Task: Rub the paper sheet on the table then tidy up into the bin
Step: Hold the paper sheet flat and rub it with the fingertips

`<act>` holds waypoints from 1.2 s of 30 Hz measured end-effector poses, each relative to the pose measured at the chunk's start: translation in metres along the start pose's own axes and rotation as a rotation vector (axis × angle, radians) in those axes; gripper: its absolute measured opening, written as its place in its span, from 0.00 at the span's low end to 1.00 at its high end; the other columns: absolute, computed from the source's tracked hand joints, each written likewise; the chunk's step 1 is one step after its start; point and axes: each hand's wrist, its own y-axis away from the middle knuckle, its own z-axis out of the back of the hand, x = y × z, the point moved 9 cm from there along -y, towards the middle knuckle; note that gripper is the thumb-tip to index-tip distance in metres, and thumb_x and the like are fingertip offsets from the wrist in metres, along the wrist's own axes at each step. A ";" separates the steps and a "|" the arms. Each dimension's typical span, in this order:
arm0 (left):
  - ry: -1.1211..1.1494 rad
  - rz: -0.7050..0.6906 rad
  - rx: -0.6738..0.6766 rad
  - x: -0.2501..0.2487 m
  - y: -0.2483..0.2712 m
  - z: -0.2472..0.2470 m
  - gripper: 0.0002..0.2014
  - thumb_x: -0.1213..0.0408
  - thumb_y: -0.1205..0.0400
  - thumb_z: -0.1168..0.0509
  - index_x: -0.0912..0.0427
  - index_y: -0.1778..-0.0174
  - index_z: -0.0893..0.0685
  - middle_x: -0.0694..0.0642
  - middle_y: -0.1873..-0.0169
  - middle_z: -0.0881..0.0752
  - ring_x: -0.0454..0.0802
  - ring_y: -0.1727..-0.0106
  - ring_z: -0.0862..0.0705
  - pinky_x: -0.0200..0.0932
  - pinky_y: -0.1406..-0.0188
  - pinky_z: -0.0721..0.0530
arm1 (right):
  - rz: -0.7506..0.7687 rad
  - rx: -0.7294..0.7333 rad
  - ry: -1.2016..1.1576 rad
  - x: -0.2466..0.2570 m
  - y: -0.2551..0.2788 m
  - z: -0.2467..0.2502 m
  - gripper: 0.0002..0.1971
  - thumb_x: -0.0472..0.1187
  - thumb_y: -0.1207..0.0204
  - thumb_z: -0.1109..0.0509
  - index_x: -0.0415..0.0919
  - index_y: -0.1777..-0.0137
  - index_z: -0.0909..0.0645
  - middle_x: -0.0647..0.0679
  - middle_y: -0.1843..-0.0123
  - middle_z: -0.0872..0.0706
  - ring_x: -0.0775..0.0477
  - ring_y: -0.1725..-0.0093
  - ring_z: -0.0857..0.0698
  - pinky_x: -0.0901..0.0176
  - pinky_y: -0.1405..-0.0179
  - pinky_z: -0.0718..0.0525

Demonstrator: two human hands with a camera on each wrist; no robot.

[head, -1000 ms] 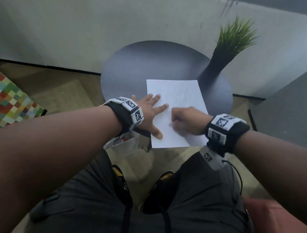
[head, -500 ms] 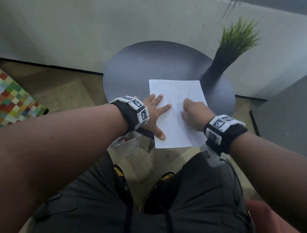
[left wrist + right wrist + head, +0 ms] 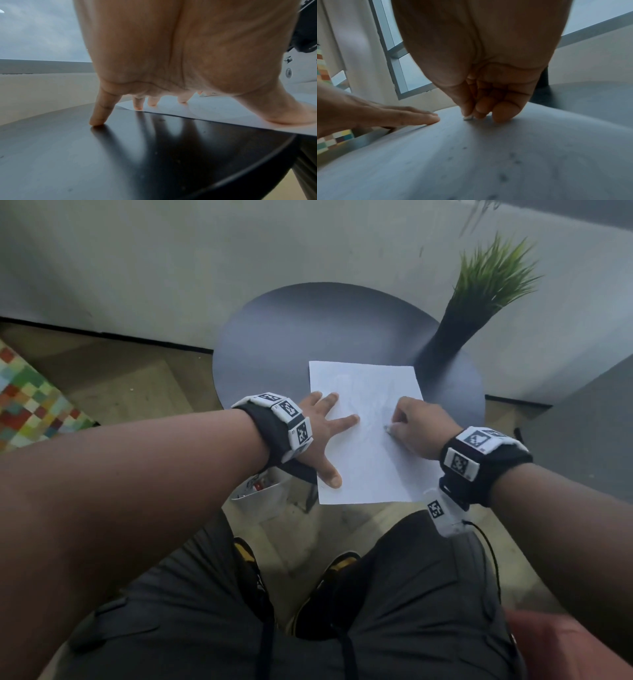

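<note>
Nearest, the paper sheet (image 3: 368, 440) overhangs the near edge of the round dark table (image 3: 308, 337) as it did before. The left hand (image 3: 320, 436) stays spread flat, thumb and three fingers pressing the sheet's left side, the little finger on bare table. The right hand (image 3: 411, 429), clenched round a small white eraser (image 3: 468, 118) pinched at its fingertips, has slid from low on the sheet a second ago up to the middle of its right side. Most of the eraser is hidden by the fingers. Below the table a white bin (image 3: 263, 494) is half covered by the left wrist. Farther off stands a potted plant (image 3: 479, 302).
</note>
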 end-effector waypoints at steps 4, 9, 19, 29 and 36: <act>0.003 0.001 -0.016 0.001 -0.001 -0.001 0.62 0.24 0.33 0.28 0.32 0.12 0.62 0.55 0.11 0.67 0.62 0.11 0.64 0.77 0.19 0.47 | 0.275 0.069 0.020 0.069 0.027 -0.031 0.06 0.45 0.21 0.34 0.47 0.47 0.21 0.50 0.53 0.16 0.44 0.52 0.18 0.57 0.57 0.27; 0.025 -0.001 -0.056 0.008 -0.007 -0.008 0.67 0.19 0.38 0.31 0.37 0.11 0.63 0.52 0.11 0.67 0.58 0.10 0.64 0.79 0.20 0.48 | 0.347 0.137 0.115 0.087 0.022 -0.032 0.08 0.48 0.21 0.32 0.44 0.48 0.20 0.52 0.55 0.18 0.46 0.54 0.20 0.57 0.58 0.27; 0.069 -0.020 -0.088 0.017 -0.013 -0.017 0.71 0.14 0.41 0.35 0.45 0.11 0.65 0.46 0.12 0.69 0.51 0.11 0.66 0.86 0.23 0.53 | 0.309 0.098 0.106 0.083 0.003 -0.027 0.08 0.48 0.21 0.32 0.44 0.49 0.20 0.47 0.51 0.14 0.45 0.54 0.20 0.56 0.56 0.26; 0.069 -0.030 -0.085 0.016 -0.014 -0.017 0.71 0.15 0.39 0.34 0.47 0.10 0.65 0.48 0.12 0.69 0.53 0.11 0.66 0.85 0.22 0.55 | 0.286 0.074 0.131 0.076 -0.006 -0.022 0.06 0.47 0.22 0.33 0.45 0.51 0.21 0.48 0.53 0.15 0.44 0.52 0.18 0.55 0.56 0.23; 0.079 -0.022 -0.074 0.016 -0.014 -0.018 0.71 0.16 0.40 0.34 0.46 0.10 0.65 0.48 0.12 0.70 0.53 0.11 0.67 0.86 0.22 0.56 | 0.496 0.234 0.151 0.102 0.031 -0.048 0.07 0.47 0.20 0.34 0.43 0.51 0.21 0.48 0.56 0.14 0.43 0.56 0.17 0.53 0.55 0.20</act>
